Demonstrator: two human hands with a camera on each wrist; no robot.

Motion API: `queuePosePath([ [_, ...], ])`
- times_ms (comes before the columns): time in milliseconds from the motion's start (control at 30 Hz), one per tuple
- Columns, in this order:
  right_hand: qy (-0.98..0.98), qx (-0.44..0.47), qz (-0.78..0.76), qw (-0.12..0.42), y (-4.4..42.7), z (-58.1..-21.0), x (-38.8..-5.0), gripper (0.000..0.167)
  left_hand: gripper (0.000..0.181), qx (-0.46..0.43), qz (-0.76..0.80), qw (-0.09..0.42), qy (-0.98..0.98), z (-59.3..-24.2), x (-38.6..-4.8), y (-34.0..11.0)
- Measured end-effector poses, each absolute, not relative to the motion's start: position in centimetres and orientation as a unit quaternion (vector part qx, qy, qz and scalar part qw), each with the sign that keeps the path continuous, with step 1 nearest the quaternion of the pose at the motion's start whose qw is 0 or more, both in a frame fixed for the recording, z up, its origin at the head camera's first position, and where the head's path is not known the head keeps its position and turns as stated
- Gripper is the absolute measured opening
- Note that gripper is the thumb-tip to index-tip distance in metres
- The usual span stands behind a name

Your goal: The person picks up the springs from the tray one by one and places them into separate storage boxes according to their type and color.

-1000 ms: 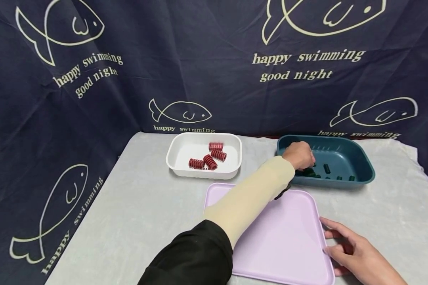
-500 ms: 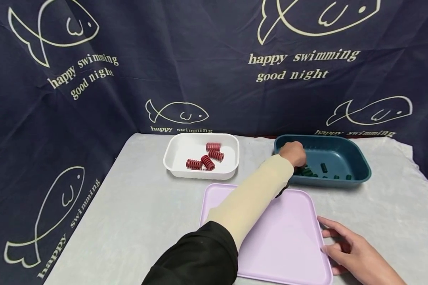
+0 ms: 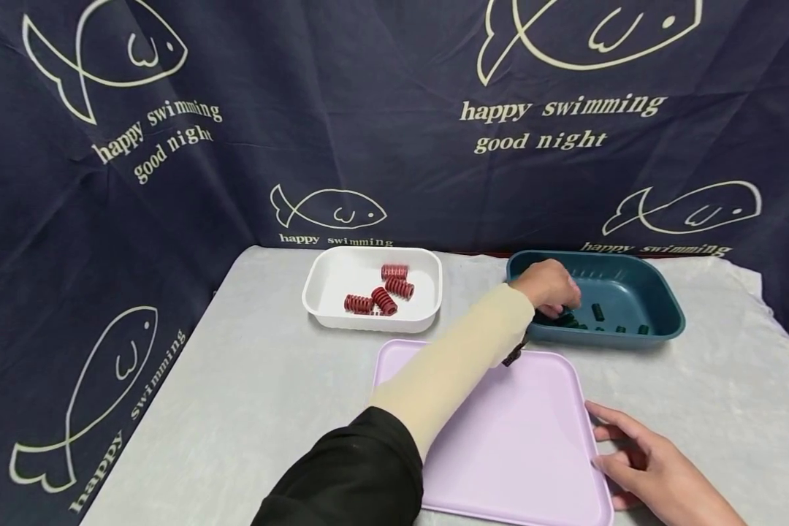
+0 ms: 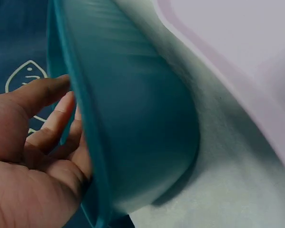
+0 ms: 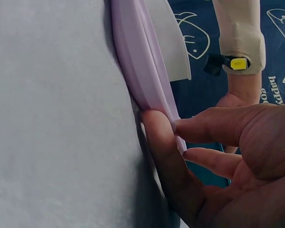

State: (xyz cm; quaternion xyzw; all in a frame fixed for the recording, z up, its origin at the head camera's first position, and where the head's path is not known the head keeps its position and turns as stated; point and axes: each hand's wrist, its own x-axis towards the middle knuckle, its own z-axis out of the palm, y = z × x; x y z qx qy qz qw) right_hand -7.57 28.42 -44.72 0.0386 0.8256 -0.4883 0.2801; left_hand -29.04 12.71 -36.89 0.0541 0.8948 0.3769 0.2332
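My left hand (image 3: 547,285) reaches into the near left part of a teal bin (image 3: 673,310). Several short dark green pieces (image 3: 597,313) lie in there, too small to tell their kind. In the left wrist view the fingers (image 4: 52,128) bend over the bin's rim; their tips are hidden behind its wall, so whether they pinch a piece does not show. My right hand (image 3: 660,467) holds the right rim of a lilac tray (image 3: 519,446). In the right wrist view the thumb (image 5: 209,124) meets the rim, while a finger (image 5: 159,128) lies lower against its outside.
Left of the teal bin stands a white bin (image 3: 329,292) with several red coil springs (image 3: 384,300). My left forearm (image 3: 456,365) crosses over the tray, hiding its left part. A dark blue fish-print curtain (image 3: 434,183) hangs behind the pale cloth-covered table (image 3: 269,409).
Inside the teal bin my left hand has shifted and turned slightly, its fingers now pointing more to the right. The right hand stays at the tray's rim.
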Motion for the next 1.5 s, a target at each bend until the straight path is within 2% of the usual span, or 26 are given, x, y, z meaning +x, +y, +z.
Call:
queuePosePath([
  [67,0.821,0.041,-0.493,0.286,28.4,-44.7,-7.5,0.08,0.004,0.083,0.415,0.247,0.872,-36.2,-28.6,11.9],
  [200,0.815,0.053,-0.495,0.296,28.3,-44.8,-7.6,0.081,0.015,0.139,0.48,0.267,0.824,-34.8,-28.1,9.6],
  [400,0.818,0.031,-0.498,0.286,28.6,-44.8,-7.7,0.08,0.02,0.192,0.532,0.281,0.775,-33.1,-27.2,6.2],
  [633,0.805,0.008,-0.519,0.288,29.1,-45.2,-7.4,0.08,0.028,0.27,0.52,0.273,0.763,-33.1,-23.9,2.1],
  [1067,0.814,0.046,-0.502,0.288,28.2,-44.8,-7.8,0.076,0.032,0.267,0.541,0.256,0.756,-34.9,-18.1,-5.4],
  [1500,0.818,0.065,-0.494,0.288,27.8,-44.6,-7.7,0.076,0.033,0.198,0.578,0.229,0.758,-37.0,-14.7,-11.2],
])
